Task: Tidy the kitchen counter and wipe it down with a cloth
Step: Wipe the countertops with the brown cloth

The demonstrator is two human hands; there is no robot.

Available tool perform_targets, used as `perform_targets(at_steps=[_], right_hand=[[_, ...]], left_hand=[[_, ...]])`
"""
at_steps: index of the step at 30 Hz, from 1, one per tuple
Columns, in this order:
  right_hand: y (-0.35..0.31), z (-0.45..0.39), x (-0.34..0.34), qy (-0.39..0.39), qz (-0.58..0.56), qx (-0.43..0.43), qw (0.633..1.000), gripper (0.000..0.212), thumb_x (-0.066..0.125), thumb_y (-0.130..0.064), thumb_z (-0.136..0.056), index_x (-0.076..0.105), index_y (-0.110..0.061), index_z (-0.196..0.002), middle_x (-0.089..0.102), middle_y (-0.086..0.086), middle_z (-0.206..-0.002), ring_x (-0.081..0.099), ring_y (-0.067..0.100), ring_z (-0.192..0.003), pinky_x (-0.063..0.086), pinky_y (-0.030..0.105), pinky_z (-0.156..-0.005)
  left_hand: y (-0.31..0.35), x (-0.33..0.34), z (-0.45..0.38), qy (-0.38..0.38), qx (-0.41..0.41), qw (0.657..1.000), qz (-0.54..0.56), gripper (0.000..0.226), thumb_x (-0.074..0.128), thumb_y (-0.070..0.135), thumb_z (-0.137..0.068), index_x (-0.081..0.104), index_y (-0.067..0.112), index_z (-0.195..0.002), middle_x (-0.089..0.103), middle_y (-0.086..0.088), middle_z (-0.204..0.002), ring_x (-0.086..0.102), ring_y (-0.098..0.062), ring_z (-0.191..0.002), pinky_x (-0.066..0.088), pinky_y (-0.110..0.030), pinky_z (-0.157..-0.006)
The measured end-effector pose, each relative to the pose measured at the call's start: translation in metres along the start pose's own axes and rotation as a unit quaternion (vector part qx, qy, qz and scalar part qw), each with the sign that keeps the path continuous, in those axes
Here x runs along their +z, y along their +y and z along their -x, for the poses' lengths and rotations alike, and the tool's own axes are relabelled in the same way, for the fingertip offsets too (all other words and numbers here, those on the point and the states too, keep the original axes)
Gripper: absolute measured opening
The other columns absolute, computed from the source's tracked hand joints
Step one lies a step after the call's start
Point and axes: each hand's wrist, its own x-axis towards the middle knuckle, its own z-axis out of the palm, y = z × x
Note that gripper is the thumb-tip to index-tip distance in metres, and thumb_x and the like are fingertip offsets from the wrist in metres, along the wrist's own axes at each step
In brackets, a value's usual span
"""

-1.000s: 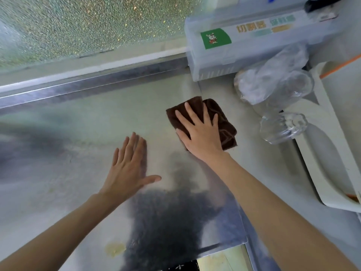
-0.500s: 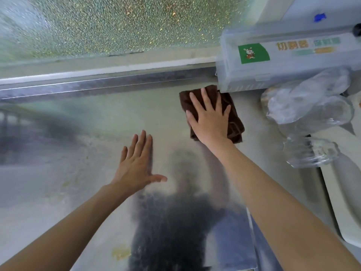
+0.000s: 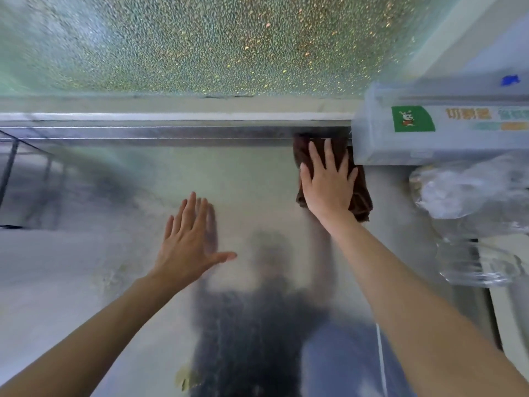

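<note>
Brown cloth (image 3: 361,193) lies flat under your right hand (image 3: 326,184), fingers spread and pressing it onto the steel bench (image 3: 252,173) at the back rim, apparently touching the dispenser box (image 3: 440,133). Your left hand (image 3: 189,242) rests open-palmed on the bench, well apart from the cloth.

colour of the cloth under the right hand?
Dark brown folded cloth; head view, only one.
</note>
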Motion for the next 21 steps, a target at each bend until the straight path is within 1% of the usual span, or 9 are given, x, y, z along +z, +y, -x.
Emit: perform_targets(at_steps=[3,6,9,11,13,16,18,19,21], right_hand=[[-0.031,0.002,0.005,0.009,-0.017,0.032,0.999,0.051,0.024,-0.044,-0.098,0.016,-0.032,-0.148,0.009,0.0,-0.159,0.006,0.04,-0.143,0.008,0.059,-0.113],[-0.06,0.027,0.017,-0.015,0.012,-0.099,0.995,0.052,0.028,-0.045,-0.097,0.02,-0.034,-0.147,0.012,-0.003,-0.158,0.01,0.039,-0.142,0.01,0.058,-0.113],[-0.074,0.052,0.024,-0.047,0.046,-0.246,0.967,0.053,0.022,-0.048,-0.094,0.024,-0.036,-0.145,0.019,-0.003,-0.157,0.014,0.039,-0.142,0.015,0.059,-0.112],[-0.064,0.041,0.02,-0.057,0.063,-0.284,0.955,0.052,0.022,-0.049,-0.094,0.022,-0.038,-0.145,0.017,-0.006,-0.157,0.014,0.036,-0.143,0.015,0.056,-0.112],[-0.049,0.019,0.015,-0.044,0.059,-0.232,0.97,0.051,0.027,-0.048,-0.097,0.019,-0.039,-0.146,0.012,-0.009,-0.158,0.011,0.034,-0.144,0.012,0.053,-0.113],[-0.043,-0.002,0.011,-0.005,0.022,-0.065,0.998,0.05,0.029,-0.046,-0.098,0.02,-0.037,-0.146,0.011,-0.008,-0.158,0.01,0.036,-0.143,0.011,0.054,-0.113],[-0.058,-0.003,0.014,0.011,0.003,0.001,1.0,0.05,0.028,-0.044,-0.098,0.02,-0.035,-0.147,0.01,-0.006,-0.158,0.008,0.039,-0.143,0.01,0.056,-0.113],[-0.068,-0.001,0.016,0.012,-0.003,0.009,1.0,0.05,0.027,-0.044,-0.098,0.02,-0.034,-0.147,0.01,-0.005,-0.158,0.008,0.04,-0.142,0.01,0.057,-0.113],[-0.096,0.009,0.024,-0.001,0.001,-0.051,0.999,0.05,0.029,-0.043,-0.098,0.022,-0.034,-0.147,0.013,-0.006,-0.158,0.011,0.042,-0.141,0.011,0.057,-0.112]], left_hand=[[-0.023,-0.008,0.0,0.016,-0.066,0.998,0.018,0.115,0.057,0.07,-0.066,-0.002,0.013,-0.147,-0.01,-0.008,-0.156,-0.009,-0.024,-0.144,0.005,-0.042,-0.116],[-0.043,-0.004,0.001,0.013,-0.094,0.995,0.023,0.112,0.056,0.068,-0.066,-0.001,0.017,-0.147,-0.009,-0.008,-0.157,-0.008,-0.025,-0.144,0.009,-0.046,-0.116],[-0.047,0.001,0.0,0.002,-0.101,0.995,0.025,0.111,0.056,0.068,-0.068,-0.003,0.018,-0.147,-0.011,-0.008,-0.156,-0.011,-0.026,-0.144,0.009,-0.046,-0.116],[-0.046,0.002,-0.002,0.005,-0.101,0.995,0.025,0.112,0.057,0.067,-0.068,-0.003,0.017,-0.147,-0.011,-0.009,-0.156,-0.01,-0.027,-0.144,0.009,-0.046,-0.116],[-0.047,0.002,-0.003,0.006,-0.101,0.995,0.024,0.112,0.057,0.067,-0.068,-0.003,0.017,-0.147,-0.01,-0.009,-0.156,-0.009,-0.028,-0.144,0.01,-0.045,-0.115],[-0.048,0.003,-0.003,0.009,-0.1,0.995,0.018,0.112,0.056,0.068,-0.067,-0.003,0.016,-0.147,-0.01,-0.009,-0.156,-0.008,-0.028,-0.144,0.01,-0.044,-0.115],[-0.049,0.004,-0.005,0.007,-0.097,0.995,0.015,0.112,0.055,0.068,-0.068,-0.004,0.015,-0.147,-0.01,-0.01,-0.156,-0.008,-0.029,-0.144,0.01,-0.044,-0.116],[-0.048,0.005,-0.006,0.004,-0.096,0.995,0.014,0.112,0.055,0.068,-0.068,-0.004,0.015,-0.147,-0.011,-0.01,-0.156,-0.009,-0.03,-0.144,0.01,-0.044,-0.116],[-0.049,0.005,-0.006,-0.001,-0.096,0.995,0.01,0.112,0.055,0.068,-0.069,-0.006,0.015,-0.147,-0.012,-0.011,-0.156,-0.01,-0.03,-0.143,0.01,-0.045,-0.116]])
